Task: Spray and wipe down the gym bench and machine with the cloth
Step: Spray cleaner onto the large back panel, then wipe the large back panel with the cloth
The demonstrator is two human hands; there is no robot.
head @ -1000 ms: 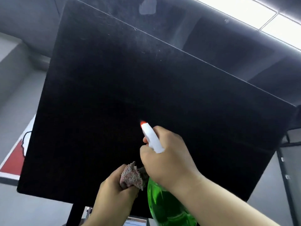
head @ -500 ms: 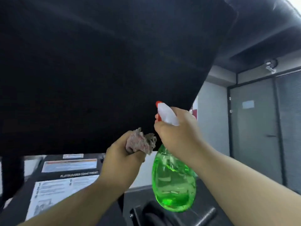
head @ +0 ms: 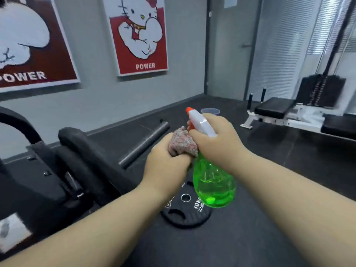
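My right hand (head: 215, 139) grips the neck of a green spray bottle (head: 213, 185) with a white head and an orange nozzle that points up and left. My left hand (head: 167, 166) holds a bunched pink-grey cloth (head: 182, 142) just left of the bottle's head, touching my right hand. Both hands hang in mid-air over the dark floor. A black machine with padded rollers (head: 82, 157) and a steel bar (head: 144, 143) stands at the left. A black bench on a white frame (head: 275, 107) stands at the far right.
A black 10 kg weight plate (head: 185, 212) lies on the floor under the bottle. A weight stack with cables (head: 319, 89) rises behind the bench. Two red posters (head: 138, 35) hang on the grey wall. A small grey bowl (head: 211, 111) sits on the floor further back.
The view has swung down from the large black pad overhead to the floor and the machines. Both hands have come lower, with bottle and cloth still held close together.
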